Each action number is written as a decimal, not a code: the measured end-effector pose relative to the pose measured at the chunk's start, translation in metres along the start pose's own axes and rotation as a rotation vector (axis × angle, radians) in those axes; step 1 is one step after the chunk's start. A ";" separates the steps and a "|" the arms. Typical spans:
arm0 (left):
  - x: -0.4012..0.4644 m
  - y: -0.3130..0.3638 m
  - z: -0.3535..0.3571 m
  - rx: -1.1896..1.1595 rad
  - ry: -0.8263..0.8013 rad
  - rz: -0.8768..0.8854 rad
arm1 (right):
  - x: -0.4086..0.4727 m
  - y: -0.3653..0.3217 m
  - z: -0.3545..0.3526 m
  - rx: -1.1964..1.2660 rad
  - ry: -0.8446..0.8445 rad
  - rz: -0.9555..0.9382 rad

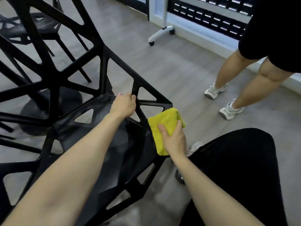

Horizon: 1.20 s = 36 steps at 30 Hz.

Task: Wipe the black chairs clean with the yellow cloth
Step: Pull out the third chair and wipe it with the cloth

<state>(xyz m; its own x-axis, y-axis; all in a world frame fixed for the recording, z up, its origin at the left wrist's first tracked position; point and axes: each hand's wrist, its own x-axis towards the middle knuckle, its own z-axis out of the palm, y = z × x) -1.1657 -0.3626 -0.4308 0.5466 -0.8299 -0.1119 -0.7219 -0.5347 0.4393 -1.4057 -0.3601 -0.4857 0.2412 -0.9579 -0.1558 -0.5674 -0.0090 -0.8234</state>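
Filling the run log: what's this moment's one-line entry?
left hand grips chair | right hand holds cloth on chair edge

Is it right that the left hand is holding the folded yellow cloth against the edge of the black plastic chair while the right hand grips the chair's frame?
Not quite: the hands are swapped. In the head view the right hand holds the folded yellow cloth against the edge of the black plastic chair, while the left hand grips the chair's frame.
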 end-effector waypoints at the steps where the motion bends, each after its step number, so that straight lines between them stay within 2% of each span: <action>1: 0.000 0.001 -0.002 0.016 -0.012 -0.004 | 0.011 -0.005 -0.002 -0.017 -0.020 -0.008; 4: 0.006 -0.003 -0.006 0.028 -0.024 -0.034 | 0.067 -0.040 -0.009 -0.050 -0.066 -0.072; 9: 0.005 -0.012 -0.018 -0.046 -0.131 -0.048 | 0.099 -0.072 -0.028 -0.360 -0.141 -0.350; 11: 0.002 -0.016 -0.025 -0.110 -0.145 -0.032 | 0.099 -0.076 -0.042 -0.473 -0.077 -0.443; 13: -0.006 -0.018 -0.028 -0.171 -0.086 0.000 | 0.097 -0.093 -0.062 -0.515 -0.011 -0.548; 15: -0.021 -0.013 -0.031 -0.300 -0.030 0.074 | 0.092 -0.118 -0.081 -0.531 -0.049 -0.601; 17: -0.040 0.003 -0.041 -0.447 -0.089 0.221 | 0.086 -0.144 -0.097 -0.533 -0.152 -0.672; 19: -0.054 0.020 -0.054 -0.465 -0.159 0.351 | 0.079 -0.170 -0.109 -0.454 -0.316 -0.737; 20: -0.056 0.024 -0.059 -0.478 -0.163 0.387 | 0.074 -0.179 -0.112 -0.361 -0.396 -0.729; 22: -0.061 0.024 -0.069 -0.563 -0.164 0.333 | 0.063 -0.182 -0.113 -0.217 -0.471 -0.616; 25: -0.076 0.006 -0.069 -0.589 -0.189 0.203 | 0.051 -0.142 -0.094 -0.272 -0.565 -0.239; 27: -0.090 -0.007 -0.054 -0.580 -0.283 0.144 | 0.052 -0.115 -0.070 -0.275 -0.530 -0.141; 28: -0.093 -0.010 -0.045 -0.624 -0.318 0.089 | 0.055 -0.112 -0.060 -0.242 -0.435 -0.170; 30: -0.088 -0.013 -0.028 -0.735 -0.303 -0.036 | 0.068 -0.119 -0.043 -0.258 -0.158 -0.434; 31: -0.083 -0.013 -0.024 -0.706 -0.274 -0.076 | 0.076 -0.123 -0.032 -0.348 -0.023 -0.652; 32: -0.077 -0.017 -0.025 -0.564 -0.235 -0.079 | 0.085 -0.123 -0.021 -0.508 0.053 -0.867; 33: -0.073 -0.024 -0.026 -0.361 -0.199 -0.067 | 0.091 -0.119 -0.010 -0.697 0.041 -1.036; 34: -0.069 -0.036 -0.027 -0.189 -0.157 -0.069 | 0.097 -0.111 0.000 -0.870 -0.046 -1.149; 36: -0.062 -0.070 -0.031 -0.059 -0.081 -0.116 | 0.106 -0.095 0.008 -1.085 -0.213 -1.225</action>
<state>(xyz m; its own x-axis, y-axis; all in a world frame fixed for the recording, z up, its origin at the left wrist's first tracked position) -1.1361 -0.2684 -0.4269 0.5876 -0.7741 -0.2354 -0.6282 -0.6199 0.4702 -1.3197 -0.4585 -0.4287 0.9774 -0.1770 0.1158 -0.1992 -0.9544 0.2222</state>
